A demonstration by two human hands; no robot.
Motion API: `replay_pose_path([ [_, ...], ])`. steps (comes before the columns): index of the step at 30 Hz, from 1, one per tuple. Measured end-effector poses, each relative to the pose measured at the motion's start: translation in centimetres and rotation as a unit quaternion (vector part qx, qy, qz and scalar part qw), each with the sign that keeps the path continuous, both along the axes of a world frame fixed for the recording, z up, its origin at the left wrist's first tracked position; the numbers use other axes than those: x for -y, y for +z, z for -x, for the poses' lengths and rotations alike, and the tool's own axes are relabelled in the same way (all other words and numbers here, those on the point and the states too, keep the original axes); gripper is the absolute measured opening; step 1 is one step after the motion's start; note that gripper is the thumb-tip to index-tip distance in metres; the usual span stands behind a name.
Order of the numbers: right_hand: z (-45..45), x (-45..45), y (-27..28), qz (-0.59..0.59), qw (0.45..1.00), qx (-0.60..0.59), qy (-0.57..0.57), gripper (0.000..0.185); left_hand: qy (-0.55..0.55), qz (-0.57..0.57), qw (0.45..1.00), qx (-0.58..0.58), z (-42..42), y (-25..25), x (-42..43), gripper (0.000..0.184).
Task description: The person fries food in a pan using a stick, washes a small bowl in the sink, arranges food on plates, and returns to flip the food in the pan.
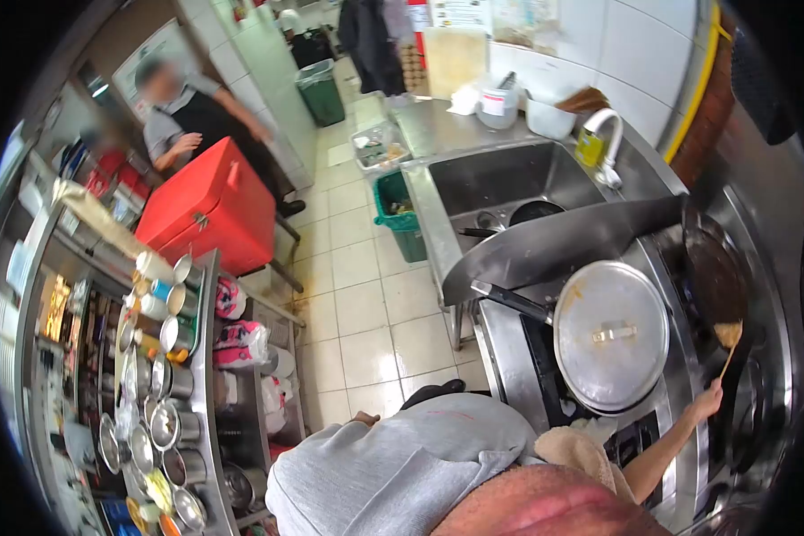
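Observation:
Fingers of my right hand (707, 399) are wrapped round the thin handle of a wooden utensil (729, 334). Its broad, light head rests at the near edge of a dark pan (716, 272) on the stove at the right. Of my left hand (364, 418), only a small part shows beside my grey shirt, low over the floor; its fingers are too hidden to read. Between my body and the sink, a large pan covered by a round metal lid (611, 338) sits on the stove, its black handle pointing left.
A steel sink (509, 174) holding a dark pan stands behind a metal splash guard (563, 241). Shelves with metal pots (165, 424) line the left. A person (201, 121) stands behind a red cooler box (210, 210). Green bins (406, 234) stand on the tiled floor.

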State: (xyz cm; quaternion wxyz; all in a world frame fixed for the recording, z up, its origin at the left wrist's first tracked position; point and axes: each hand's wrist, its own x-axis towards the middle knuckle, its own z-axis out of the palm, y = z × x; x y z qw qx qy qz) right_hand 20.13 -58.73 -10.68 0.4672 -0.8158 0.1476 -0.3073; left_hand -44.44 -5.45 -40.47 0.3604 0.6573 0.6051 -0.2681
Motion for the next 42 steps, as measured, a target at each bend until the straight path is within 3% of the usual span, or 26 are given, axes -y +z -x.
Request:
replay_pose_path([
  [2, -1.0, 0.6, -1.0, -0.024, 1.0, 0.016, 0.012, 0.043, 0.008, -0.012, 1.0, 0.015, -1.1, 1.8, 0.3, 0.08],
  [3, -1.4, 1.0, -1.3, -0.035, 0.999, 0.025, 0.016, 0.043, 0.015, -0.01, 1.0, 0.013, -2.7, 2.2, -0.5, 0.088],
  [5, -1.2, 0.6, -0.4, -0.011, 1.0, 0.016, 0.005, 0.044, 0.002, -0.07, 0.994, 0.088, -5.0, 1.5, -3.0, 0.089],
  [6, -0.7, 0.3, 0.1, 0.011, 1.0, 0.008, -0.01, 0.044, 0.024, -0.071, 0.984, 0.164, -7.4, 5.4, -3.5, 0.094],
  [7, -0.7, 0.4, 0.1, 0.011, 1.0, 0.006, -0.008, 0.044, 0.058, -0.1, 0.976, 0.183, -8.8, 2.4, -5.5, 0.089],
  [9, -1.2, 0.9, -0.3, 0.012, 0.999, -0.033, 0.0, 0.041, 0.042, -0.164, 0.949, 0.266, -12.6, 4.1, -7.1, 0.081],
  [11, -1.9, 1.6, -1.4, -0.014, 0.999, -0.025, 0.015, 0.04, 0.043, -0.153, 0.935, 0.317, -15.8, 7.4, -7.6, 0.081],
  [13, -2.6, 1.8, -2.6, -0.055, 0.998, 0.032, 0.028, 0.038, 0.044, -0.136, 0.931, 0.336, -17.4, 7.7, -7.7, 0.081],
  [14, -2.6, 1.8, -2.4, -0.036, 0.999, -0.004, 0.004, 0.037, 0.042, -0.118, 0.927, 0.353, -18.0, 8.0, -8.0, 0.082],
  [19, -3.0, 0.1, -2.2, -0.063, 0.998, 0.024, -0.008, 0.039, -0.041, -0.174, 0.942, 0.285, -14.4, 1.9, -8.1, 0.083],
  [21, -4.3, 1.0, -3.5, -0.08, 0.995, 0.06, 0.014, 0.039, -0.018, -0.116, 0.961, 0.251, -11.2, 2.9, -7.6, 0.083],
  [22, -4.4, 1.0, -3.0, -0.048, 0.999, 0.0, -0.013, 0.034, -0.001, -0.113, 0.969, 0.219, -9.6, 2.5, -7.7, 0.083],
  [23, -7.1, 4.8, -5.5, 0.244, 0.97, 0.012, 0.006, 0.041, 0.009, -0.105, 0.977, 0.183, -7.9, 2.1, -7.6, 0.083],
  [26, -4.2, 1.6, -1.3, 0.22, 0.974, -0.03, -0.038, 0.042, 0.086, -0.071, 0.981, 0.158, -3.0, -0.5, -8.0, 0.086],
  [27, -3.1, 0.2, 1.1, 0.288, 0.95, -0.118, -0.036, 0.04, 0.1, -0.073, 0.979, 0.16, -2.0, -0.8, -8.3, 0.088],
  [28, -2.7, -0.5, 2.0, 0.308, 0.942, -0.129, -0.035, 0.04, 0.083, -0.05, 0.983, 0.157, -1.4, -0.5, -8.6, 0.088],
  [29, 1.3, -4.8, 6.1, 0.169, 0.973, -0.152, -0.038, 0.039, 0.061, -0.027, 0.986, 0.15, -1.1, 0.7, -9.3, 0.088],
  [30, 1.2, -4.6, 5.4, 0.289, 0.954, -0.062, -0.052, 0.041, 0.08, -0.034, 0.98, 0.18, -2.8, 7.1, -7.3, 0.089],
  [31, 3.2, -6.8, 7.4, 0.283, 0.951, -0.084, -0.094, 0.031, 0.001, -0.122, 0.972, 0.2, 0.0, -4.2, -10.1, 0.09],
  [32, 3.0, -5.9, 6.4, 0.319, 0.946, 0.018, -0.064, 0.029, 0.043, -0.054, 0.981, 0.181, 0.0, -4.2, -10.9, 0.088],
  [33, 2.4, -6.0, 6.7, 0.175, 0.978, -0.06, -0.092, 0.031, 0.06, -0.024, 0.982, 0.178, -0.9, -3.5, -10.8, 0.086],
  [34, 3.5, -7.1, 7.4, 0.043, 0.996, -0.012, -0.079, 0.034, 0.073, -0.003, 0.982, 0.176, -1.8, -2.9, -10.7, 0.084],
  [35, 1.1, -5.4, 5.5, 0.088, 0.991, -0.015, -0.102, 0.034, 0.086, 0.012, 0.98, 0.178, -3.1, -2.2, -10.6, 0.083],
  [39, 2.1, -6.3, 6.4, -0.02, 0.994, 0.008, -0.103, 0.032, 0.097, 0.022, 0.973, 0.206, -7.2, 0.7, -10.3, 0.077],
  [42, 3.1, -6.9, 6.9, 0.065, 0.995, 0.008, -0.08, 0.036, 0.076, 0.008, 0.963, 0.26, -9.4, 1.4, -11.3, 0.076],
])
